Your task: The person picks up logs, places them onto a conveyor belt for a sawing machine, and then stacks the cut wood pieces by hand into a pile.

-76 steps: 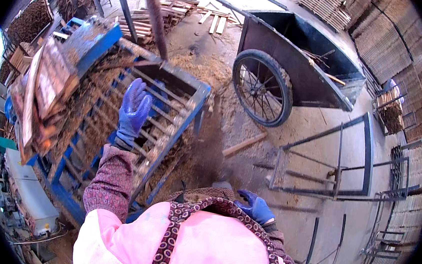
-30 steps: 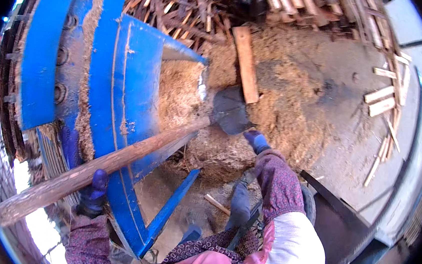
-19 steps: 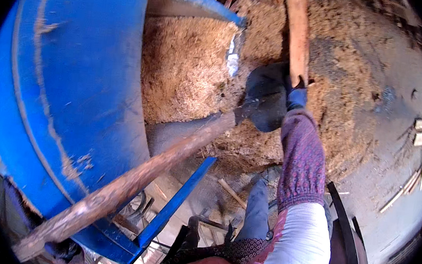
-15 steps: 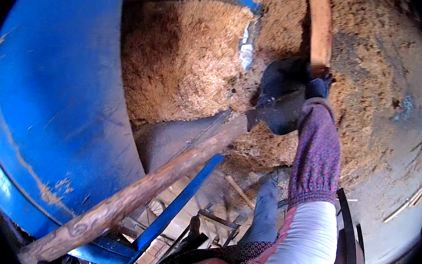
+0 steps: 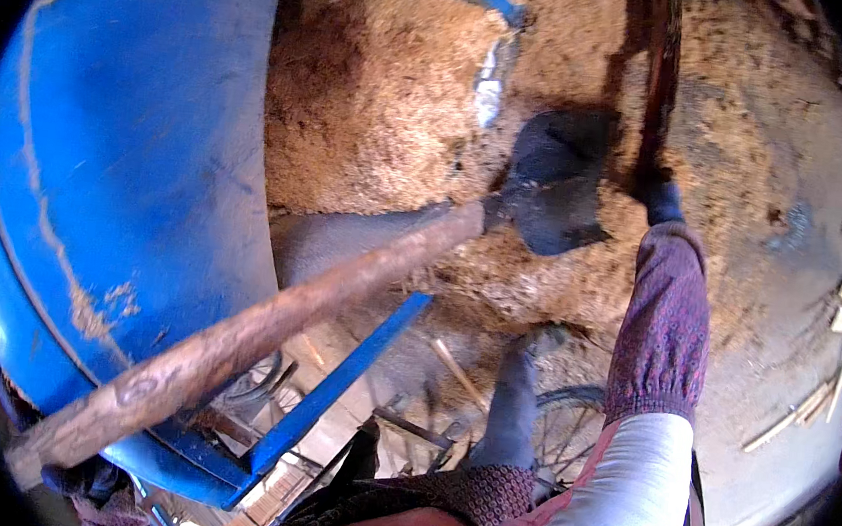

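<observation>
My right hand [image 5: 659, 197], in a dark glove, is closed on the lower end of a long wooden slab [image 5: 662, 74]. The slab points away from me over the sawdust, its dark, rough edge in view. Left of that hand lies a shovel [image 5: 304, 288] with a black blade and a thick wooden handle. Its handle slants down to the lower left, across the front of the blue metal housing [image 5: 130, 157]. My left hand [image 5: 77, 478], gloved dark, is low at the left rim, close to the handle's end. Its fingers cannot be made out.
Brown sawdust [image 5: 384, 110] fills the housing's opening and spreads over the floor. A blue metal bar [image 5: 340, 386] juts out toward the shovel. A spoked wheel [image 5: 567, 421] stands beside my leg [image 5: 512, 401]. Wood strips [image 5: 804, 412] lie at the right.
My right hand has moved right and slightly nearer. The slab has turned, so its pale face has given way to a dark edge. My left hand has come into view at lower left.
</observation>
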Motion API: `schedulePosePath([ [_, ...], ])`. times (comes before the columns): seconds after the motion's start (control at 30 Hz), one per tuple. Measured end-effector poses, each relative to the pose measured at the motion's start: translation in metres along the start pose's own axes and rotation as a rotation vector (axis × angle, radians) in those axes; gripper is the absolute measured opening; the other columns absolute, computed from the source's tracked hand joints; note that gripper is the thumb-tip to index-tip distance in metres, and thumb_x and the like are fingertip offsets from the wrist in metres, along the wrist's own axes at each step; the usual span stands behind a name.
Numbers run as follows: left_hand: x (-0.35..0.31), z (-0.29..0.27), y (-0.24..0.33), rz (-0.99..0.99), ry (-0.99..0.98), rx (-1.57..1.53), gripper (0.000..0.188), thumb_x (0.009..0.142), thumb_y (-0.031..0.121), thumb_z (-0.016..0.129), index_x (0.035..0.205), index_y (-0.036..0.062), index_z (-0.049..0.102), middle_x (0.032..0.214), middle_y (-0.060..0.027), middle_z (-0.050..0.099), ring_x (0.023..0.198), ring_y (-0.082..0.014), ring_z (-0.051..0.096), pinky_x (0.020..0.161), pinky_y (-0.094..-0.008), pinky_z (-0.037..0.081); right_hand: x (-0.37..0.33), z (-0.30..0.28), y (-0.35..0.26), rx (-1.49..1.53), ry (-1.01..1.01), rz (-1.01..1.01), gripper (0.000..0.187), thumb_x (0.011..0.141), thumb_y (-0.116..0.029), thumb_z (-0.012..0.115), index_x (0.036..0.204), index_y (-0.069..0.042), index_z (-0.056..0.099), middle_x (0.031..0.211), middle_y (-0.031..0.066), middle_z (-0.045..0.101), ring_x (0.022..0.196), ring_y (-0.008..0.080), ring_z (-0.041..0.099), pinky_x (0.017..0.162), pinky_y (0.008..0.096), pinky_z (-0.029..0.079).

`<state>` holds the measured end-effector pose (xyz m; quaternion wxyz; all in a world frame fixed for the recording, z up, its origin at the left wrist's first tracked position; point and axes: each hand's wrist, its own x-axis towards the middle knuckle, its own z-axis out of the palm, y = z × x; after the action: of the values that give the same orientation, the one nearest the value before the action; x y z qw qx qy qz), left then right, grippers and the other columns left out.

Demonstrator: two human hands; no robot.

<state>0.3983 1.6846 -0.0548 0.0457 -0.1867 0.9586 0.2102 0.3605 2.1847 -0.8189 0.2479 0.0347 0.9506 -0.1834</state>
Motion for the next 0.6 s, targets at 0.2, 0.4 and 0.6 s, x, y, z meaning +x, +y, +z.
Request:
schedulePosePath([
  [0.2,-0.004,-0.017,-0.006,0.084,0.035,-0.037,0.054,0.087,0.034,0.061,0.127,0.0037,0.043,0.119,-0.0133,0.053,0.108,-0.0237,0.05,0.095,-0.034,0.039,-0.266,-0.178,-0.132,1.393,-0.091,0.25,0.039,0.089,-0.038,0.053,0.105,-0.003,0.059,0.092,0.0071,0.063,0.081,0.0234,0.058,0.074,0.0369,0.045],
  [0.4,0.032,-0.002,0.0,0.281,0.037,-0.083,0.053,0.087,0.031,0.063,0.127,0.0044,0.043,0.118,-0.013,0.055,0.108,-0.023,0.051,0.094,-0.0327,0.039,-0.374,-0.158,-0.201,2.852,-0.578,0.436,0.02,0.093,-0.021,0.05,0.103,-0.006,0.057,0.094,0.0082,0.063,0.08,0.0172,0.061,0.076,0.0259,0.05],
  [0.6,0.075,0.045,0.005,0.669,0.287,0.057,0.066,0.08,0.041,0.066,0.129,0.0052,0.04,0.113,-0.0126,0.053,0.102,-0.024,0.052,0.089,-0.034,0.042,-0.462,-0.19,-0.259,2.586,-0.39,0.369,0.026,0.091,-0.023,0.051,0.11,-0.007,0.058,0.101,0.005,0.065,0.086,0.0157,0.062,0.072,0.03,0.052],
])
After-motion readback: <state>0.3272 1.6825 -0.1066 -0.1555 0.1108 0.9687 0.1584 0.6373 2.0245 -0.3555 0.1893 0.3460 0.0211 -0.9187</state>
